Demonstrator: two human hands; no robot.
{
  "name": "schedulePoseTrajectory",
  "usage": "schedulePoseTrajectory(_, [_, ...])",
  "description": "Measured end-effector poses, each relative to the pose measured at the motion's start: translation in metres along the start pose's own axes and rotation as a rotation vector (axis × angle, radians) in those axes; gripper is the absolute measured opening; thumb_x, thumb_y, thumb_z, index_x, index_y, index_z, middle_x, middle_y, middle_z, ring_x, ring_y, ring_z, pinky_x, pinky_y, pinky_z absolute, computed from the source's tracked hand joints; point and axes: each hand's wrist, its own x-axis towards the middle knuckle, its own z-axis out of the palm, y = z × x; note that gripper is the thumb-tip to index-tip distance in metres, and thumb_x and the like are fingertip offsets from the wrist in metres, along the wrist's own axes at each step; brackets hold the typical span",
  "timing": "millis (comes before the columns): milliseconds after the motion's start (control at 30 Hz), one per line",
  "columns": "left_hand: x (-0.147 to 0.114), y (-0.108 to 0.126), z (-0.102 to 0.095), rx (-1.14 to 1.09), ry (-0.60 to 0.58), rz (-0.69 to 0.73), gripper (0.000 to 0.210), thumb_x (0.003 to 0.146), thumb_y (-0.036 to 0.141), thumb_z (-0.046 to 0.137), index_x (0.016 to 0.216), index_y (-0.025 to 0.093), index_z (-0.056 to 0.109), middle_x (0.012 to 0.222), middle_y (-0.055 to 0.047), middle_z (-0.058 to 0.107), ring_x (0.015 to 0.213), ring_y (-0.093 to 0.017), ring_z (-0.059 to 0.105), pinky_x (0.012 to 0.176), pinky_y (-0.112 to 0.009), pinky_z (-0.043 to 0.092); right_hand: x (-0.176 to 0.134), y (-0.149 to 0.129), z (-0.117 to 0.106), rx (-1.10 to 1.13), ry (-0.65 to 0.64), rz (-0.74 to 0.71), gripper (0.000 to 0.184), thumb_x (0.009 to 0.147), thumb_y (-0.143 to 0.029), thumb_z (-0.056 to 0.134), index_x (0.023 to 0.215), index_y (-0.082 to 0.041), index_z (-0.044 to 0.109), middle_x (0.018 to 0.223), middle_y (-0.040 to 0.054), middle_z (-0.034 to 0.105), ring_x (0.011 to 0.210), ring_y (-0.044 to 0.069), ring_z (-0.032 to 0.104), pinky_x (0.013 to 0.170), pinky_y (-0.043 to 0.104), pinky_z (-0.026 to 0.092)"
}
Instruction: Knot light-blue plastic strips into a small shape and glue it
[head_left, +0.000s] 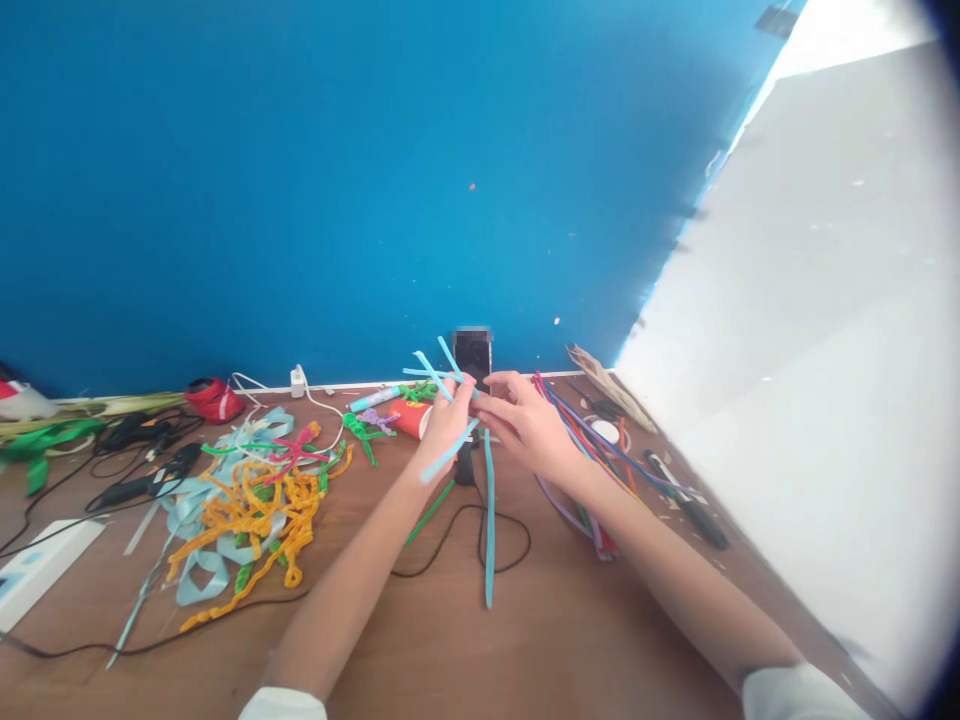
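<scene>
Several light blue pipe cleaners [490, 530] cross one another between my two hands over the middle of the table. My left hand [448, 420] is closed on them, with blue ends sticking out up and to the left and one slanting down past the wrist. Another strand hangs straight down below the fingers. My right hand [529, 420] meets the left at the crossing, fingers bent and pressed near the strands; whether they pinch one is hard to make out. Behind the hands a phone [472, 355] leans upright against the wall.
Orange pipe cleaners [255, 510] and light blue ribbon [202, 575] lie heaped on the left, near a white power strip [45, 565]. A red cup [409, 416] lies behind my left hand. Colored pipe cleaners [592, 530] and a black marker [701, 520] are on the right. A black cable [285, 598] crosses the table.
</scene>
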Motion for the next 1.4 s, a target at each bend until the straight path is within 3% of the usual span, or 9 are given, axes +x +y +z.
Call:
schedulePoseTrajectory(133, [-0.001, -0.001, 0.001, -0.011, -0.073, 0.024, 0.021, 0.088, 0.036, 0.067, 0.100, 0.020, 0.059, 0.080, 0.000, 0.064, 0.069, -0.013, 0.064, 0.062, -0.021, 0.048, 0.002, 0.001, -0.006, 0.019, -0.053, -0.098, 0.028, 0.100, -0.027, 0.049, 0.119, -0.023, 0.069, 0.140, 0.0147, 0.053, 0.111, 0.027, 0.058, 0.094, 0.045, 0.052])
schedulePoseTrajectory(300, [-0.005, 0.011, -0.002, -0.067, -0.152, 0.005, 0.041, 0.085, 0.038, 0.071, 0.119, 0.023, 0.052, 0.079, 0.000, 0.067, 0.063, -0.014, 0.065, 0.054, -0.020, 0.046, 0.005, 0.005, -0.012, 0.030, -0.101, -0.184, 0.024, 0.101, -0.029, 0.051, 0.113, -0.024, 0.071, 0.139, 0.0134, 0.054, 0.118, 0.029, 0.055, 0.099, 0.049, 0.048])
schedulePoseTrajectory(500, [-0.011, 0.015, 0.004, -0.069, -0.218, 0.007, 0.046, 0.083, 0.037, 0.071, 0.124, 0.024, 0.054, 0.090, -0.003, 0.072, 0.076, -0.016, 0.069, 0.063, -0.023, 0.051, 0.005, 0.004, -0.008, 0.229, -0.005, -0.060, 0.024, 0.101, -0.030, 0.053, 0.093, -0.020, 0.074, 0.126, 0.0132, 0.059, 0.114, 0.025, 0.057, 0.098, 0.045, 0.049])
schedulePoseTrajectory(767, [-0.008, 0.005, 0.006, -0.013, -0.021, 0.068, 0.017, 0.075, 0.022, 0.062, 0.092, 0.020, 0.063, 0.079, -0.001, 0.070, 0.074, -0.017, 0.069, 0.056, -0.021, 0.048, 0.004, 0.002, -0.003, 0.473, 0.000, 0.125, 0.025, 0.096, -0.033, 0.062, 0.078, -0.022, 0.077, 0.116, 0.0091, 0.059, 0.117, 0.024, 0.058, 0.103, 0.046, 0.047])
schedulePoseTrajectory(967, [-0.003, -0.003, 0.006, 0.035, -0.015, 0.042, 0.019, 0.082, 0.032, 0.059, 0.095, 0.020, 0.064, 0.083, -0.002, 0.070, 0.074, -0.016, 0.066, 0.057, -0.022, 0.048, 0.003, 0.005, 0.002, 0.504, -0.008, 0.182, 0.023, 0.095, -0.031, 0.063, 0.082, -0.023, 0.079, 0.119, 0.0094, 0.059, 0.122, 0.024, 0.056, 0.106, 0.046, 0.044])
schedulePoseTrajectory(1133, [-0.004, -0.007, 0.007, 0.067, -0.036, 0.045, 0.014, 0.080, 0.025, 0.059, 0.091, 0.019, 0.064, 0.082, -0.001, 0.069, 0.073, -0.014, 0.063, 0.063, -0.022, 0.048, 0.004, 0.006, 0.004, 0.491, -0.024, 0.228, 0.024, 0.094, -0.030, 0.062, 0.077, -0.021, 0.077, 0.110, 0.0092, 0.062, 0.117, 0.025, 0.058, 0.103, 0.047, 0.045])
schedulePoseTrajectory(1267, [-0.006, -0.001, 0.005, 0.064, -0.143, -0.035, 0.035, 0.070, 0.012, 0.054, 0.103, 0.021, 0.062, 0.080, 0.000, 0.069, 0.068, -0.013, 0.062, 0.063, -0.023, 0.047, 0.005, 0.006, 0.001, 0.498, -0.055, 0.232, 0.022, 0.095, -0.030, 0.063, 0.079, -0.022, 0.077, 0.115, 0.0089, 0.062, 0.119, 0.024, 0.057, 0.105, 0.047, 0.045])
schedulePoseTrajectory(1400, [-0.009, 0.017, -0.003, 0.096, -0.237, -0.097, 0.048, 0.067, 0.009, 0.057, 0.113, 0.022, 0.060, 0.090, -0.001, 0.072, 0.077, -0.014, 0.065, 0.070, -0.024, 0.048, 0.005, 0.008, -0.004, 0.489, -0.131, 0.196, 0.024, 0.097, -0.034, 0.061, 0.082, -0.023, 0.076, 0.123, 0.0082, 0.060, 0.121, 0.024, 0.057, 0.107, 0.047, 0.044])
